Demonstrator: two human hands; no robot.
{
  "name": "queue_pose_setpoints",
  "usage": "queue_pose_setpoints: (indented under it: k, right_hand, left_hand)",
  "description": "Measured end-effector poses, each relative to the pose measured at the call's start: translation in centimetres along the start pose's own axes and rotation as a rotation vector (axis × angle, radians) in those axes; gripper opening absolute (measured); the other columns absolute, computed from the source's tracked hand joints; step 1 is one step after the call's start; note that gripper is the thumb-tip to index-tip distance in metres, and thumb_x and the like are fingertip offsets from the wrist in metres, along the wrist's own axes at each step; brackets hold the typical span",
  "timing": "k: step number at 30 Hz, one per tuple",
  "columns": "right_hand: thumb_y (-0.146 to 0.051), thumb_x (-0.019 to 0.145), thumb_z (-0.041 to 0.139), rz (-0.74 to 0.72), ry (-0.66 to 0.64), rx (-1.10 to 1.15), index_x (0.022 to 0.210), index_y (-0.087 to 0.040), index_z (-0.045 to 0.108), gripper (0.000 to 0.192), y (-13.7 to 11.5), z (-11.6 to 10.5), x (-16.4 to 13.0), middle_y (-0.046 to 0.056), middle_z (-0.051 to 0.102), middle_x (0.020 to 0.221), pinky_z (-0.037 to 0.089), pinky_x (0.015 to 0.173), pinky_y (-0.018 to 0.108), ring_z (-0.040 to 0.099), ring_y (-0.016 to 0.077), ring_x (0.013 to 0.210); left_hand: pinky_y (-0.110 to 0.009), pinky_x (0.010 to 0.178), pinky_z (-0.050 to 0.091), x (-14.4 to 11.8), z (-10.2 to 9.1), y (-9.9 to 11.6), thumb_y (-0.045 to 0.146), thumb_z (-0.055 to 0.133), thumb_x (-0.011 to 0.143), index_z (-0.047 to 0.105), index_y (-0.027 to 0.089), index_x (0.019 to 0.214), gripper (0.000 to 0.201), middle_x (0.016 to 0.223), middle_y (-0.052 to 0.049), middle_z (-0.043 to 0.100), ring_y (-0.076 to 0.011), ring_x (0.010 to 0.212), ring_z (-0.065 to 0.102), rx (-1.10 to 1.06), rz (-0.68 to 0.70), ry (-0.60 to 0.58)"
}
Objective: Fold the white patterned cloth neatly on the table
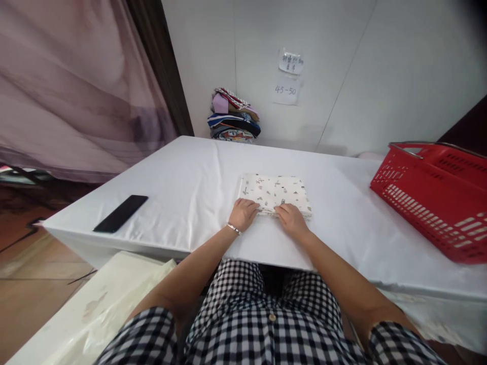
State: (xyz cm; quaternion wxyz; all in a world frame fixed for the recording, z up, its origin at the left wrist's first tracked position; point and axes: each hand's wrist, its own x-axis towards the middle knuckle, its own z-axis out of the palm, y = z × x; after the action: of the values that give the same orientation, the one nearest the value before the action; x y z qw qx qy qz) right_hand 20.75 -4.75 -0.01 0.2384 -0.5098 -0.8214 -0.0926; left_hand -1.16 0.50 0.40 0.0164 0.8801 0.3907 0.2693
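Nearest is a checked shirt (262, 324), with both bare forearms reaching out from it over the table (182, 182) edge. The left hand (243, 213), a bracelet (233, 228) on its wrist, rests with fingers curled on the near left edge of a folded cloth (274, 192); the right hand (291, 219) lies just beside it, fingers curled on the same near edge (whether either pinches the fabric I cannot tell). The cloth, pale with small prints, lies flat at the middle of the white table. A phone (120, 213) lies well apart to the left, a red basket (436, 195) to the right. Farther back, a stack of folded clothes (234, 117) sits against the wall, beneath two paper notes (288, 78).
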Motion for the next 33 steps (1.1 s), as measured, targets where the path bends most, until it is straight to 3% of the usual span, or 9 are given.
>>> queue_pose_setpoints:
  k: [5, 11, 13, 16, 18, 20, 27, 31, 33]
  right_hand:
    - [-0.022, 0.09, 0.038, -0.014, 0.034, 0.039, 0.114, -0.019, 0.055, 0.029, -0.1, 0.5, -0.6, 0.009, 0.058, 0.1, 0.04, 0.079, 0.035, 0.05, 0.0224, 0.09]
    - [-0.016, 0.088, 0.038, -0.042, 0.079, 0.056, 0.12, -0.02, 0.052, 0.036, -0.1, 1.1, -1.3, 0.01, 0.056, 0.108, 0.04, 0.085, 0.039, 0.048, 0.024, 0.097]
    - [-0.015, 0.087, 0.038, -0.045, 0.077, 0.051, 0.121, -0.021, 0.052, 0.037, 0.0, 1.3, -1.3, 0.01, 0.056, 0.109, 0.04, 0.084, 0.039, 0.048, 0.0243, 0.098]
    - [-0.013, 0.086, 0.039, -0.038, 0.069, 0.039, 0.121, -0.02, 0.053, 0.038, 0.0, 1.4, -1.2, 0.01, 0.057, 0.11, 0.04, 0.084, 0.04, 0.048, 0.0246, 0.098]
    - [-0.011, 0.085, 0.04, -0.027, 0.063, 0.031, 0.12, -0.02, 0.054, 0.038, -0.1, 1.4, -1.1, 0.011, 0.057, 0.11, 0.04, 0.083, 0.04, 0.049, 0.0244, 0.099]
    - [-0.01, 0.084, 0.04, -0.019, 0.052, 0.025, 0.119, -0.019, 0.054, 0.039, -0.3, 1.3, -1.0, 0.011, 0.057, 0.109, 0.04, 0.084, 0.039, 0.049, 0.0239, 0.099]
    - [-0.005, 0.081, 0.041, -0.005, 0.045, 0.022, 0.121, -0.018, 0.052, 0.044, -0.8, 0.8, -0.8, 0.011, 0.056, 0.11, 0.037, 0.087, 0.038, 0.047, 0.0225, 0.101]
    - [-0.003, 0.08, 0.04, -0.02, 0.04, 0.059, 0.124, -0.017, 0.048, 0.047, -0.8, 0.7, -0.9, 0.011, 0.055, 0.114, 0.035, 0.089, 0.038, 0.046, 0.0216, 0.105]
    - [-0.003, 0.079, 0.039, -0.02, 0.038, 0.073, 0.124, -0.017, 0.047, 0.048, -0.8, 0.7, -0.9, 0.01, 0.055, 0.114, 0.034, 0.09, 0.037, 0.046, 0.0213, 0.105]
  left_hand:
    - [-0.039, 0.085, 0.04, -0.1, 0.1, -0.2, 0.024, 0.046, 0.087, 0.065, 0.023, 0.096, 0.021, 0.094, -0.006, 0.065, -0.0198, 0.093, 0.055, 0.055, 0.023, -0.001]
    - [-0.035, 0.08, 0.044, -1.5, -1.0, -1.7, 0.028, 0.045, 0.088, 0.064, 0.021, 0.09, 0.02, 0.09, -0.005, 0.064, -0.018, 0.088, 0.055, 0.035, 0.034, 0.033]
    - [-0.034, 0.08, 0.045, -1.7, -1.5, -2.5, 0.031, 0.044, 0.088, 0.064, 0.02, 0.083, 0.023, 0.086, -0.005, 0.064, -0.0172, 0.085, 0.056, -0.014, -0.039, 0.069]
    - [-0.03, 0.073, 0.048, -1.4, -1.8, -3.3, 0.037, 0.044, 0.087, 0.063, 0.02, 0.079, 0.027, 0.086, -0.005, 0.064, -0.0154, 0.078, 0.059, -0.121, -0.346, 0.136]
    - [-0.029, 0.067, 0.049, -0.6, -1.6, -3.7, 0.044, 0.047, 0.084, 0.063, 0.019, 0.087, 0.03, 0.09, -0.006, 0.065, -0.0157, 0.073, 0.061, -0.176, -0.588, 0.14]
    - [-0.03, 0.063, 0.049, 0.3, -1.3, -3.9, 0.05, 0.051, 0.079, 0.062, 0.019, 0.096, 0.037, 0.089, -0.007, 0.067, -0.0181, 0.07, 0.063, -0.195, -0.719, 0.079]
    - [-0.028, 0.073, 0.047, 1.9, -0.6, -4.0, 0.032, 0.053, 0.079, 0.057, 0.02, 0.11, 0.034, 0.094, -0.005, 0.068, -0.0187, 0.085, 0.063, -0.206, -0.735, 0.013]
    - [-0.029, 0.079, 0.046, 1.3, -0.9, -4.1, 0.035, 0.049, 0.082, 0.057, 0.019, 0.112, 0.035, 0.1, -0.007, 0.066, -0.0192, 0.09, 0.062, -0.177, -0.787, -0.042]
    - [-0.03, 0.081, 0.046, 1.2, -1.1, -3.7, 0.035, 0.048, 0.083, 0.055, 0.016, 0.115, 0.038, 0.106, -0.01, 0.064, -0.0204, 0.093, 0.061, -0.128, -0.748, -0.01]
